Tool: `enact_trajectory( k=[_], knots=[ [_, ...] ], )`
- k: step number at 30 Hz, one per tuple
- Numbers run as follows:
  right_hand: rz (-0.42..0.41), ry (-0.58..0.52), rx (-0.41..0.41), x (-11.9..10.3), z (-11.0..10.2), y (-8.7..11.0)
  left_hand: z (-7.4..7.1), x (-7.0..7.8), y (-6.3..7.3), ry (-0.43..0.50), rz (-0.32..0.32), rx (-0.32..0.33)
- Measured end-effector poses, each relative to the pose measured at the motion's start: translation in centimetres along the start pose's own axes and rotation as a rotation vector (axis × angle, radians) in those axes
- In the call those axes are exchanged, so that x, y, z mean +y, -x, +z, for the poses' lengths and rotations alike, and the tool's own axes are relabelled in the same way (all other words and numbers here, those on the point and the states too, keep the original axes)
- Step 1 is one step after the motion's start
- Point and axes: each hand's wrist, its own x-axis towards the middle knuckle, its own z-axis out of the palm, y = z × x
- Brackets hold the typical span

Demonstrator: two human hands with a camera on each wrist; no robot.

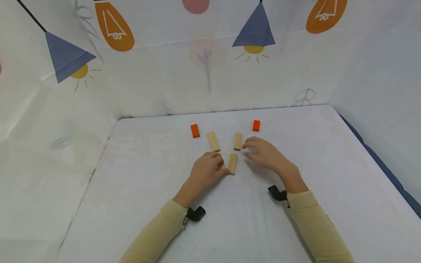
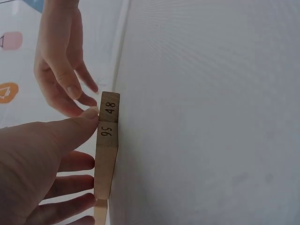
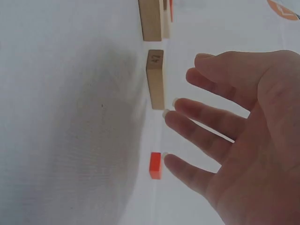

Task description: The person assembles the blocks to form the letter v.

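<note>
Left of block 48 (image 2: 109, 108), block 56 (image 2: 106, 159) lies beside it, touched by the left hand (image 1: 205, 170), fingers extended and unclenched. Right of block 48, the right hand (image 1: 267, 154) is released, fingers parted. Beyond block 48 lie two red blocks (image 1: 195, 131).

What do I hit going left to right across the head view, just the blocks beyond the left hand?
Left orange block → left wooden block → right wooden block → right orange block.
</note>
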Motion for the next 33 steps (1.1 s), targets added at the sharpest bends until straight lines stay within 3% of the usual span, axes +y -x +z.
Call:
enact_trajectory(
  k=[13, 18, 26, 33],
  knots=[
    [0.004, -0.033, 0.043, 1.3, -0.8, -2.3, 0.1, 0.6, -0.1, -0.052, -0.029, 0.023],
    [0.042, -0.048, 0.049, 1.6, -0.3, -3.6, 0.1, 1.1, -0.3, -0.048, -0.053, 0.0],
    [0.059, -0.03, 0.1, 1.6, 0.5, -4.7, 0.3, 1.3, -0.4, -0.077, -0.048, 0.014],
    [0.036, -0.031, 0.071, 2.0, 0.8, -5.3, 0.5, 1.2, -0.5, -0.078, -0.061, 0.014]
  ],
)
